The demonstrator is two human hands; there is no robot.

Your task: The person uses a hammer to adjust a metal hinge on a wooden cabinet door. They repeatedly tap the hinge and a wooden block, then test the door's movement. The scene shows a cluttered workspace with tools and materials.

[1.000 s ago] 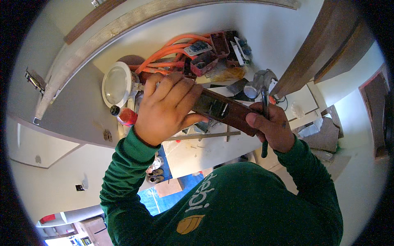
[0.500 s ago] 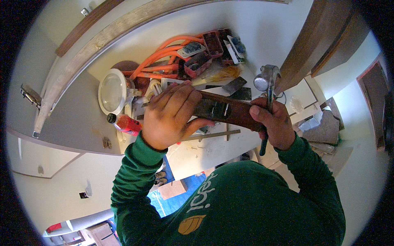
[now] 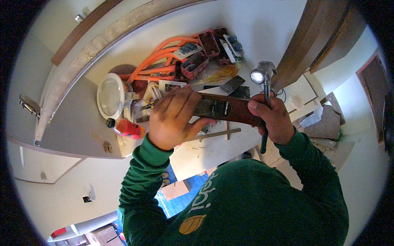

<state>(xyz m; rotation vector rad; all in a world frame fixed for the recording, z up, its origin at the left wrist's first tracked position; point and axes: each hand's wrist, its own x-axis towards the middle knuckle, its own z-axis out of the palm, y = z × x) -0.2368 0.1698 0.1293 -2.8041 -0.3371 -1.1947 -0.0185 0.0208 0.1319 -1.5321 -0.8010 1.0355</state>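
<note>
My left hand (image 3: 171, 123) is closed over the left part of a dark reddish wooden hand plane (image 3: 238, 110), its thumb below the body and metal tip showing beyond the fingers. My right hand (image 3: 275, 121) grips the plane's other end together with a claw hammer (image 3: 266, 71), whose head points up and dark handle hangs below the fist. Behind them lie dark flat plates (image 3: 232, 85), a white rectangular frame (image 3: 166, 85) and a red-labelled bottle (image 3: 127, 128), left of my left hand.
Orange hose (image 3: 141, 69), red plastic boxes (image 3: 193, 64) and a round white fitting (image 3: 108, 96) crowd the white work surface (image 3: 197, 158). Dark wooden panels (image 3: 308, 37) rise at right. Offcuts (image 3: 322, 121) lie beyond. A blue sheet (image 3: 177, 201) covers the floor below.
My left hand has shifted a little right and down, while the hammer head has risen slightly. Both hands keep their hold on the plane, and the surroundings have shifted slightly in view.
</note>
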